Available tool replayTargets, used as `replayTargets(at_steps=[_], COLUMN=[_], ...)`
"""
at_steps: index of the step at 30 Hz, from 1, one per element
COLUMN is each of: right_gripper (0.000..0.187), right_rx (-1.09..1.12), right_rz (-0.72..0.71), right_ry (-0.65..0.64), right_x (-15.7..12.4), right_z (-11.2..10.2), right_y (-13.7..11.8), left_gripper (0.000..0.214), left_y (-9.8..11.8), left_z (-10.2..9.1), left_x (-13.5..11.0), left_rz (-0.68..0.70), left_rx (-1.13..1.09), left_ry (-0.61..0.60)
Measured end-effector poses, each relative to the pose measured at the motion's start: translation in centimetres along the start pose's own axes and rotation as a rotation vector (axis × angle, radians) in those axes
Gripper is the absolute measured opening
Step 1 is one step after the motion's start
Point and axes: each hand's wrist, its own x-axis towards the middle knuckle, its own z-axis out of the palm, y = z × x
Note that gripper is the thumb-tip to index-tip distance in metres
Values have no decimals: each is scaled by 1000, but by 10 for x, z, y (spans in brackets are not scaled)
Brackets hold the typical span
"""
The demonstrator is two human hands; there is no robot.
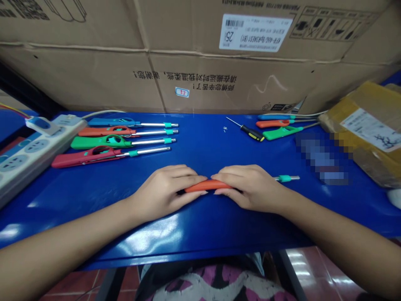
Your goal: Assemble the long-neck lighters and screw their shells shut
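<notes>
Both my hands grip one orange long-neck gas lighter [209, 185] low over the blue table, near its front edge. My left hand [171, 186] is closed around the handle end, thumb underneath. My right hand [250, 186] is closed further along the body and hides its middle. The lighter's metal tube with a teal collar [284, 178] sticks out to the right beyond my right hand. Behind my left hand lie a red lighter [87, 156], a green lighter [102, 142], an orange lighter [106, 131] and a blue lighter [114, 122], side by side with tubes pointing right.
A white power strip [37, 150] with a plug lies at the left. A screwdriver [250, 132] rests at the back, beside green [282, 133], orange and blue lighter parts. A taped carton [366, 125] and a blurred-out object stand right. A large cardboard box [194, 62] walls the back.
</notes>
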Motion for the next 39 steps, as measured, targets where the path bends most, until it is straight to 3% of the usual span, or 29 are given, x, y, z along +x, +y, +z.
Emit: replayTargets(at_steps=[7, 13, 24, 30, 39], right_gripper=[30, 27, 23, 22, 28], right_rx=[-47, 31, -65, -119, -218], right_rz=[9, 7, 129, 224, 204], right_ry=[23, 23, -127, -187, -193], right_x=[-5, -8, -8, -5, -6], right_z=[-16, -17, -25, -25, -26], right_y=[6, 7, 13, 13, 19], left_gripper=[24, 22, 22, 23, 20], left_y=[-2, -3, -7, -11, -16], left_z=[-7, -4, -6, -4, -7], left_x=[2, 0, -1, 1, -3], left_rz=[-2, -10, 14, -40, -81], left_rx=[-6, -38, 9, -11, -34], left_ry=[60, 58, 84, 80, 61])
